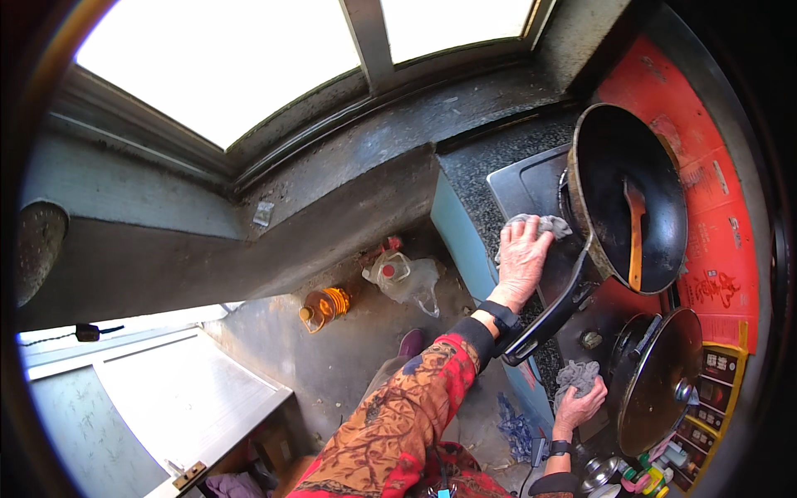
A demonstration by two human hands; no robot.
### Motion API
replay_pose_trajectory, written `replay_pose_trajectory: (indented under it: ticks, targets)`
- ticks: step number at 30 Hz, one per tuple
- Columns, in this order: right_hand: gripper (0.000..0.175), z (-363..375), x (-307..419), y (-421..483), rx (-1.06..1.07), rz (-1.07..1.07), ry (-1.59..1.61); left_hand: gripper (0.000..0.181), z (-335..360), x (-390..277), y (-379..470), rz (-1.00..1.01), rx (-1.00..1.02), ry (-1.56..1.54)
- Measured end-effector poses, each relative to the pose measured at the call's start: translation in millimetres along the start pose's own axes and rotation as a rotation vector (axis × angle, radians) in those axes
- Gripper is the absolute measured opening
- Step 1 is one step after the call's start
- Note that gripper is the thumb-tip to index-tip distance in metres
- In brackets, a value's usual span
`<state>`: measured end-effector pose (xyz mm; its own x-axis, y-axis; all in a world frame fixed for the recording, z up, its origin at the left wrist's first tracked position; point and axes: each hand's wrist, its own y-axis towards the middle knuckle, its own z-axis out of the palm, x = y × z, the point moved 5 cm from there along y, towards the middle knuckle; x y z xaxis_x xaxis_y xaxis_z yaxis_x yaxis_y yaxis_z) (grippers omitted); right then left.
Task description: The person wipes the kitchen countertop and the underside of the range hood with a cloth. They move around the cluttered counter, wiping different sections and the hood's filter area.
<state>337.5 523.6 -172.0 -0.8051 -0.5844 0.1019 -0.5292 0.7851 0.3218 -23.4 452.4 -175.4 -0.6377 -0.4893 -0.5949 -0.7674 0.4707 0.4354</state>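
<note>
My left hand (522, 256) presses a crumpled grey cloth (553, 225) down by the front left part of a gas stove (529, 180). Beside that hand stands a large black wok (601, 199), its long handle (548, 311) reaching past my left wrist. A spatula with a wooden handle (636, 246) rests inside the wok. Lower right, my right hand (582, 406) grips a second bunched grey cloth (578, 376) over the stove's front edge, near the control knob (590, 339). A lidded pan with a dark glass lid (660, 380) stands just beyond it.
Red cardboard (716, 249) lines the wall behind the stove. Bottles (654, 479) crowd the right end. On the floor are an oil bottle (324, 309), a plastic jug in a bag (405, 274) and a blue crumpled bag (514, 423). A white cabinet (193, 392) stands lower left.
</note>
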Motion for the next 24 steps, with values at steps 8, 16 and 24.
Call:
replay_pose_trajectory:
  ticks: [8, 16, 24]
  targets:
    - [0.047, 1.5, -3.8, -0.3, 0.016, -0.045, 0.020, 0.019, -21.5, -12.5, -42.0, 0.186, 0.168, -0.151]
    - [0.049, 6.7, -11.7, 1.4, 0.027, -0.070, 0.012, 0.022, -9.4, 51.2, 53.5, -0.108, -0.041, 0.112]
    - [0.053, 11.0, -17.0, 1.5, 0.052, -0.068, -0.009, 0.017, -9.3, -2.3, -10.9, -0.016, 0.085, -0.037]
